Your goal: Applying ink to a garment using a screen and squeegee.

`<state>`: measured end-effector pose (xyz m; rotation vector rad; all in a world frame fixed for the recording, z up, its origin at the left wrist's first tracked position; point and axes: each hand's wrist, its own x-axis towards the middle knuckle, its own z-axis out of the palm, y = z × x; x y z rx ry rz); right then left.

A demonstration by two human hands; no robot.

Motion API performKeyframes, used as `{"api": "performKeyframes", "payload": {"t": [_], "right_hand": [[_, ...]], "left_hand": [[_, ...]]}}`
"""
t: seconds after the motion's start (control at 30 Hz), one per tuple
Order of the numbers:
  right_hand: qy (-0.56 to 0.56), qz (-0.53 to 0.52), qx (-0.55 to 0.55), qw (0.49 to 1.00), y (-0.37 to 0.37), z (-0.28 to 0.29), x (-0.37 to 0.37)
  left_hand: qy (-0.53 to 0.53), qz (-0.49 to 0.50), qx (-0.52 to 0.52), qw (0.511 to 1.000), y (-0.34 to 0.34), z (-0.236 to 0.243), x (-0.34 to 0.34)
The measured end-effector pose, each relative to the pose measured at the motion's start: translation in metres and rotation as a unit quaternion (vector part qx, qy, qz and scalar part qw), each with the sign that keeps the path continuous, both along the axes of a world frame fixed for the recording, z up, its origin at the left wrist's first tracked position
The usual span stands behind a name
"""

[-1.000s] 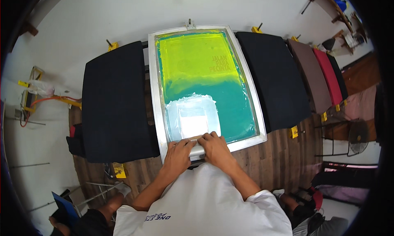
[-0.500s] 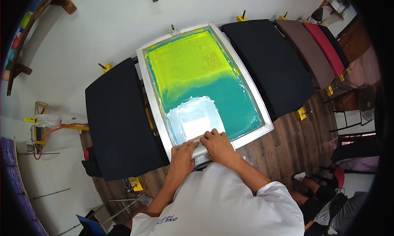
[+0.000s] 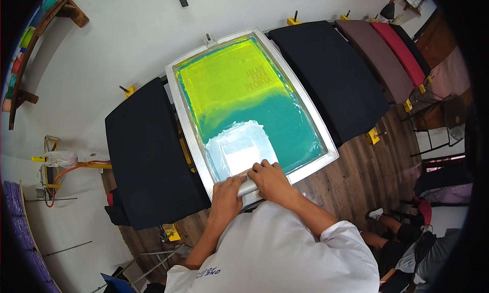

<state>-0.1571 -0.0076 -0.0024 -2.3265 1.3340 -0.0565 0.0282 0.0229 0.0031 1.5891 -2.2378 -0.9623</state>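
A silk-screen frame point(image 3: 311, 115) with a pale rim lies in front of me. Its mesh is yellow-green point(image 3: 219, 76) over the far part and teal point(image 3: 290, 140) over the near part, with faint lettering at the upper right. White ink point(image 3: 239, 153) covers the near left of the mesh. Both my hands grip a squeegee point(image 3: 248, 186) at the frame's near end. My left hand point(image 3: 227, 193) is closed round its left part; my right hand point(image 3: 271, 181) is wrapped over its right part. The squeegee's lower edge is hidden by my hands.
Black padded boards point(image 3: 153, 155) flank the frame, another black board point(image 3: 328, 79) on the right. Beyond it are brown point(image 3: 374, 59) and red point(image 3: 400, 51) ones. A person point(image 3: 402, 242) sits at the lower right. A wooden shelf bracket point(image 3: 38, 48) juts from the left wall.
The whole view has tilted and shifted slightly. Both hands keep their grip on the squeegee at the near end of the frame, and the white ink looks the same.
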Motion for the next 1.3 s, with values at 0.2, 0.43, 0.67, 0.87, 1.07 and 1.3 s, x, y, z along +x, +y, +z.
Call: {"api": "performKeyframes", "payload": {"t": [0.2, 0.43, 0.67, 0.87, 1.07, 1.3], "right_hand": [[-0.03, -0.055, -0.132, 0.989, -0.015, -0.035, 0.009], [-0.017, -0.019, -0.011, 1.0, 0.01, -0.015, 0.0], [-0.025, -0.044, -0.138, 0.989, -0.01, -0.036, 0.013], [-0.026, -0.025, -0.047, 0.998, 0.011, -0.012, 0.005], [-0.004, -0.01, -0.077, 0.997, -0.019, -0.022, 0.004], [-0.057, -0.015, -0.05, 0.997, 0.023, -0.021, -0.002]], "left_hand": [[-0.007, 0.03, -0.103, 0.994, -0.02, -0.029, -0.003], [-0.008, 0.009, -0.037, 0.999, 0.007, -0.01, -0.001], [-0.011, 0.031, -0.091, 0.995, -0.016, -0.025, -0.001], [-0.025, 0.006, -0.034, 0.999, 0.006, -0.007, -0.001], [0.007, 0.037, -0.058, 0.998, -0.017, -0.017, -0.005], [0.003, 0.022, -0.041, 0.999, 0.02, -0.024, -0.006]]}}
